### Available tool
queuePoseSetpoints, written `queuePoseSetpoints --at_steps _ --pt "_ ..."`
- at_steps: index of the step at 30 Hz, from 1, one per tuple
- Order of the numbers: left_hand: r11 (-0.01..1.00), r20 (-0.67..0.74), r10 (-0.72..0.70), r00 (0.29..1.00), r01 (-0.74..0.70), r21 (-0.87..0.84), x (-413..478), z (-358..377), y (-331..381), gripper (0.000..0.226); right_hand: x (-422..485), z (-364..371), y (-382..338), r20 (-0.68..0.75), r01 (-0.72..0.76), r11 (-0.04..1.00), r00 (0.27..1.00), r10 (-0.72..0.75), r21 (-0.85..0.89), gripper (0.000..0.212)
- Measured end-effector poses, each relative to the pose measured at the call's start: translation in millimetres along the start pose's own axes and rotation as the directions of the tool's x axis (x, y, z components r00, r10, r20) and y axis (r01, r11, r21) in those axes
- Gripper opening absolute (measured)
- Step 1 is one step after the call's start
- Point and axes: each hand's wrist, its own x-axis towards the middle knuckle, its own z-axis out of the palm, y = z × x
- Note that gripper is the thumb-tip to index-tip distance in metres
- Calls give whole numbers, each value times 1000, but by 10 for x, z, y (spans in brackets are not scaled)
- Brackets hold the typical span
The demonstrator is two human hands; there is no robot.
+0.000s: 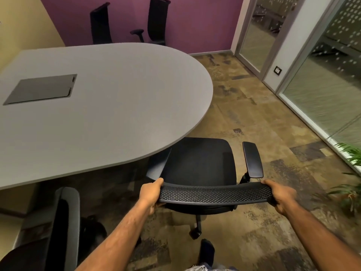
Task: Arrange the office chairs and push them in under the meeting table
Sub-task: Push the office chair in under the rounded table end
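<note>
Both hands, left hand (150, 192) and right hand (281, 196), grip the chair backrest (214, 194); ahead, its left armrest (156, 165), half hidden, may jam against the table edge (175, 141).

the table (109, 90) is plain grey. the chair (203, 169) is black, with tiny holes across its top edge. the wall (195, 22) is purple. the carpet (273, 133) is patchy brown and grey.
</note>
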Motion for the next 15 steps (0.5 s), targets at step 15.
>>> queuePoseSetpoints --at_steps 15 --pt "1000 -164 7 986 -10 -15 -97 -450 -121 32 -33 485 -10 123 66 968 992 -37 -241 20"
